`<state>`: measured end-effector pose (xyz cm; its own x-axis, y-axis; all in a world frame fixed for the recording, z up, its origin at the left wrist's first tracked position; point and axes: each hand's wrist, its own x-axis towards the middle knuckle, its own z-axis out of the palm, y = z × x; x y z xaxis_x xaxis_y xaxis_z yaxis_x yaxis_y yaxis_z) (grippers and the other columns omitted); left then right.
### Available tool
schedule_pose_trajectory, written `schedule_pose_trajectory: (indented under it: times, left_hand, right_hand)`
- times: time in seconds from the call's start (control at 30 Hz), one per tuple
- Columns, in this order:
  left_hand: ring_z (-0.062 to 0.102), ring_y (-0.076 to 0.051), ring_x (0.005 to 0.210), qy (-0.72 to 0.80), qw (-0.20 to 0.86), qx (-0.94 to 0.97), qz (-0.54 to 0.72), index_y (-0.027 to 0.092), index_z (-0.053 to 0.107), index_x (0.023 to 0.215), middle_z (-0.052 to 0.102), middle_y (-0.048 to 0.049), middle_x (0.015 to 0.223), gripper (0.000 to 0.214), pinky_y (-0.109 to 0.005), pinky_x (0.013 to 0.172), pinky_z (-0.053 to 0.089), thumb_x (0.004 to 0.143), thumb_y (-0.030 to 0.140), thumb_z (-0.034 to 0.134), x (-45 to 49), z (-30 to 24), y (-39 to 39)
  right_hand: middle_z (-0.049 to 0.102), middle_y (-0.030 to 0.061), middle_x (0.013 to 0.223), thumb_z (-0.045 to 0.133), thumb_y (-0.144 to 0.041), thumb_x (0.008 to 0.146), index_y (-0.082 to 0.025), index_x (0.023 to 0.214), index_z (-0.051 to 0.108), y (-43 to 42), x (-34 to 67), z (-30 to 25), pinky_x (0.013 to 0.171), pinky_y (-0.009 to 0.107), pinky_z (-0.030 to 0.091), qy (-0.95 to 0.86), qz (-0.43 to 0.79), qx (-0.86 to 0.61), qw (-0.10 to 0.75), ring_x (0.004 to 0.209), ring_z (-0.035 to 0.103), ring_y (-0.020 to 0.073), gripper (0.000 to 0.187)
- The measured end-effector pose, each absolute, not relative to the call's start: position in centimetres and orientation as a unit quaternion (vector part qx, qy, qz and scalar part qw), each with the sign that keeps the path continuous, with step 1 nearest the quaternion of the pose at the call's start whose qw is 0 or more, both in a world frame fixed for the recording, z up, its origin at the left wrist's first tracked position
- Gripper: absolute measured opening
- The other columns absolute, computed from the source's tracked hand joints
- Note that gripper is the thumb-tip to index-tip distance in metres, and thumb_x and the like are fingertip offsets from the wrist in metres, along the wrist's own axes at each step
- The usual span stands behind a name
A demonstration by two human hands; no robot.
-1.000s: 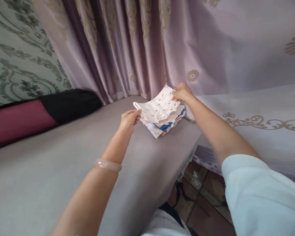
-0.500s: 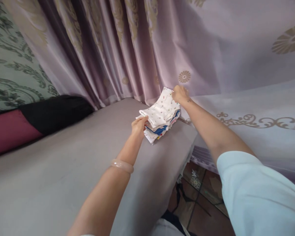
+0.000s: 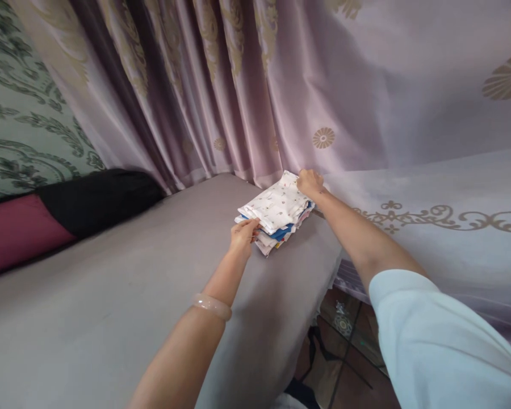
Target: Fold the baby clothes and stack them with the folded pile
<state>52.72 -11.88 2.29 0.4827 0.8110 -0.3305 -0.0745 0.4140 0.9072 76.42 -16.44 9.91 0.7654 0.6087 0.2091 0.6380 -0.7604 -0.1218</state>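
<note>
A white folded cloth with small printed figures lies on top of a stack of folded cloths, white, blue and other colours, near the far corner of the grey bed surface. My left hand pinches the near left corner of the top cloth, thumb uppermost; its fingertips are partly hidden at the stack's edge. Closed on the far right corner of the same cloth is my right hand. Between the two hands the cloth lies nearly flat on the stack.
Pink-purple curtains hang behind and to the right of the grey bed. A black and maroon bolster rests along the patterned green wall. Below the bed's right edge is a brown tiled floor with a dark strap on it.
Both hands have lowered the top cloth's far end; it was raised and curved before and now lies flatter on the stack. The view has shifted slightly.
</note>
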Motion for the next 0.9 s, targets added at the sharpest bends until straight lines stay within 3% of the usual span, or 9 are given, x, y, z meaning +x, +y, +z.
schedule_pose_trajectory:
  times: [0.17,0.37,0.47,0.57,0.73,0.9]
  left_hand:
    - [0.048,-0.005,0.048,0.391,0.742,0.461,0.292,0.013,0.066,0.071,0.067,-0.0027,0.067,0.023,-0.019,0.046,0.032,0.057,0.026,0.079,51.2,1.5,-11.6]
    - [0.049,-0.006,0.051,0.406,0.732,0.463,0.293,0.013,0.066,0.077,0.067,-0.0031,0.067,0.034,-0.019,0.048,0.033,0.052,0.03,0.082,47.3,0.8,-10.9]
    - [0.05,-0.006,0.053,0.419,0.722,0.461,0.302,0.012,0.066,0.079,0.067,-0.0032,0.069,0.041,-0.019,0.049,0.035,0.049,0.034,0.084,44.5,0.5,-10.2]
    - [0.05,-0.006,0.054,0.436,0.712,0.454,0.311,0.012,0.066,0.079,0.067,-0.003,0.07,0.045,-0.018,0.051,0.037,0.047,0.037,0.085,41.0,0.3,-9.5]
    - [0.051,-0.006,0.055,0.492,0.682,0.431,0.327,0.013,0.067,0.082,0.068,-0.002,0.071,0.044,-0.018,0.053,0.041,0.047,0.032,0.087,34.6,0.2,-8.9]
    - [0.052,-0.008,0.056,0.559,0.642,0.414,0.321,0.014,0.07,0.081,0.067,-0.0013,0.071,0.036,-0.018,0.052,0.044,0.049,0.027,0.083,28.1,0.0,-9.3]
  right_hand:
    - [0.065,0.0204,0.117,0.04,-0.011,0.092,-0.014,0.126,0.06,-16.5,76.3,8.7,0.094,0.043,0.045,-0.358,-0.109,-0.923,0.093,0.113,0.06,0.0323,0.04]
    - [0.058,0.0141,0.134,0.036,-0.028,0.098,-0.015,0.127,0.06,-16.3,76.8,6.7,0.108,0.041,0.033,-0.492,-0.101,-0.86,0.09,0.128,0.047,0.0277,0.04]
    - [0.051,0.0118,0.143,0.024,-0.035,0.101,-0.018,0.133,0.055,-16.4,77.0,5.7,0.111,0.046,0.028,-0.473,-0.033,-0.875,0.097,0.133,0.041,0.0267,0.048]
    - [0.05,0.012,0.144,0.015,-0.041,0.101,-0.021,0.136,0.052,-16.5,77.2,4.9,0.109,0.055,0.028,-0.445,0.005,-0.89,0.099,0.132,0.044,0.0302,0.055]
    - [0.053,0.0128,0.141,0.014,-0.043,0.1,-0.021,0.132,0.055,-16.5,77.5,4.7,0.108,0.057,0.029,-0.449,0.017,-0.888,0.098,0.13,0.047,0.032,0.057]
    - [0.041,0.014,0.151,0.017,-0.04,0.1,-0.019,0.138,0.05,-16.4,76.1,5.0,0.113,0.058,0.02,-0.45,-0.007,-0.886,0.106,0.14,0.033,0.03,0.054]
